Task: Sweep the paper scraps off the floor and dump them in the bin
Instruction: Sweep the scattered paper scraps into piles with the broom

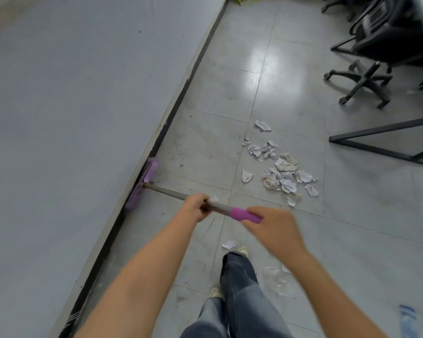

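Both hands hold the broom (166,191). The left hand (195,207) has its fingers wrapped tight round the grey shaft. The right hand (274,228), blurred, curls its fingers over the purple grip at the shaft's end. The paper scraps (281,172) lie heaped on the tiled floor (205,147), and the rest is placed from that heap. The purple broom head (144,184) is well to its left, pressed against the foot of the wall (71,106). Both hands are nearer the person than the heap. One stray scrap (228,244) lies nearer still, just beside a shoe (243,251). An office chair (362,79) stands beyond the heap to the right, well apart.
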Motion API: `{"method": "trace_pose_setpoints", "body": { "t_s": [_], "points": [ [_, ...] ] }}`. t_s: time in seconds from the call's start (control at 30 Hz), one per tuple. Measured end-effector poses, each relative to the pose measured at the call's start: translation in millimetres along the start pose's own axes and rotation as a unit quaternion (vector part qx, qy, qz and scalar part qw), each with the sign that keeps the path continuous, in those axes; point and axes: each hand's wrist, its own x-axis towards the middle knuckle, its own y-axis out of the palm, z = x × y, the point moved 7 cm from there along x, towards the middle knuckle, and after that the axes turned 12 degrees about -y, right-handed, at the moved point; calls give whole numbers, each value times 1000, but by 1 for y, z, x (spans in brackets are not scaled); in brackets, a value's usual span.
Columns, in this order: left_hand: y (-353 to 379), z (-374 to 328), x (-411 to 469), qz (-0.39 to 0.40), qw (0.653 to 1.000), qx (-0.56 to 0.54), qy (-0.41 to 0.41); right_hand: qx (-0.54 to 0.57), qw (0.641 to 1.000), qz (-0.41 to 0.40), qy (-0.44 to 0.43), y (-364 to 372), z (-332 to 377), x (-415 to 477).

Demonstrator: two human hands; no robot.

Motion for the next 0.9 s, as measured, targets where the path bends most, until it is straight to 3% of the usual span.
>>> {"method": "trace_pose_setpoints", "body": {
  "t_s": [0.1,0.23,0.4,0.57,0.9],
  "points": [
    [-9,-24,28,-56,997,49,-8,-44,998,46,-25,33,0,34],
    [45,-13,52,-131,977,164,-29,-37,996,76,31,-3,-46,42],
    [174,46,27,-21,978,192,-80,-82,986,51,139,-126,-117,12],
    [278,76,-17,105,972,173,-124,-158,974,-11,164,-224,-143,-2],
    [353,19,-79,201,956,189,-97,-155,966,-141,152,-297,-119,1]
  ]
}}
